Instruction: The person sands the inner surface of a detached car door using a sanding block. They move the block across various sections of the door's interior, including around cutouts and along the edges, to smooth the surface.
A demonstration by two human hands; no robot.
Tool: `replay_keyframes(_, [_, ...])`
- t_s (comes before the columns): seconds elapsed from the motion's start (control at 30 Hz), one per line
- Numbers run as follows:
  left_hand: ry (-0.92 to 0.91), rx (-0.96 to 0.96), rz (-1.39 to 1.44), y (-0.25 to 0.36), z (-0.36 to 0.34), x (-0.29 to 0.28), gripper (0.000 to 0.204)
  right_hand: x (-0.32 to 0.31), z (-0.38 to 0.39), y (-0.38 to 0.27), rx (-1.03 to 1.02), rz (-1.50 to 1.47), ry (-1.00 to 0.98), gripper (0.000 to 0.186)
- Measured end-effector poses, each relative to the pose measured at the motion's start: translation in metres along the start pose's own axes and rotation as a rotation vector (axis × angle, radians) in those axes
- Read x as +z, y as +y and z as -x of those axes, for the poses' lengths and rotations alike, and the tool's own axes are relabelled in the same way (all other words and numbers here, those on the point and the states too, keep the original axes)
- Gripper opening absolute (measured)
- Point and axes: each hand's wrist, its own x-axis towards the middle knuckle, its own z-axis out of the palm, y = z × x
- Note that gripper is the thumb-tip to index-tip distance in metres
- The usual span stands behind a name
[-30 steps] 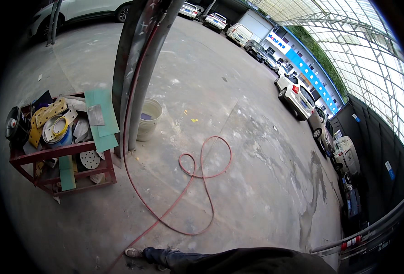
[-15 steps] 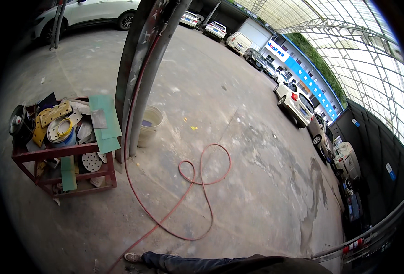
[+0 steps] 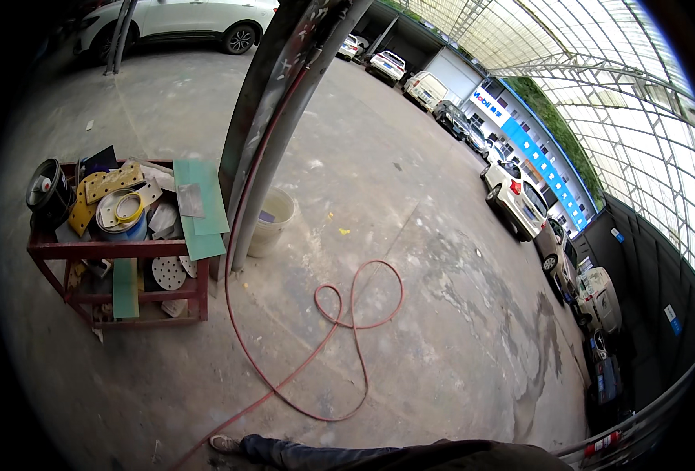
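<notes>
Neither of my hands shows in the head view; only my leg in dark jeans and one shoe appear at the lower edge. A dark red metal cart stands to the left. On its top lie yellow sanding discs, a roll of yellow tape on a round tub, a black can and green sheets of paper. A white perforated disc sits on the lower shelf. The red air hose loops over the floor, one end passing near my shoe.
A steel post rises beside the cart, the hose running down it. Behind it stands a white bucket. A white car is parked at the far left; several more, including a white sedan, line the right. A metal rail crosses the lower right.
The view has shifted slightly, so the cart, post and cars appear farther right. My shoe stays beside the hose, and no object has visibly been moved.
</notes>
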Motion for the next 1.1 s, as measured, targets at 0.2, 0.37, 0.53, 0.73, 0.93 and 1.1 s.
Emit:
replay_keyframes(0.2, [0.012,-0.012,-0.021,-0.005,-0.007,0.005,0.043,0.003,-0.007,-0.002,-0.011,-0.015,-0.031,0.061])
replay_keyframes(0.37, [0.007,-0.027,-0.014,-0.008,-0.011,0.009,0.043,0.007,-0.012,0.007,0.005,-0.018,-0.056,0.062])
replay_keyframes(0.53, [0.007,-0.037,-0.022,-0.012,-0.016,0.013,0.043,0.008,-0.018,0.012,0.005,-0.013,-0.086,0.064])
replay_keyframes(0.73, [0.004,-0.053,-0.028,-0.018,-0.021,0.018,0.042,-0.023,-0.03,0.009,-0.047,-0.091,0.084,0.079])
replay_keyframes(0.93, [0.003,-0.055,-0.035,-0.027,-0.028,0.018,0.042,-0.046,-0.034,0.002,0.057,-0.176,0.059,0.081])
replay_keyframes(1.1, [0.014,-0.058,-0.04,-0.035,-0.03,0.022,0.042,-0.05,-0.033,-0.006,0.076,-0.197,0.065,0.077])
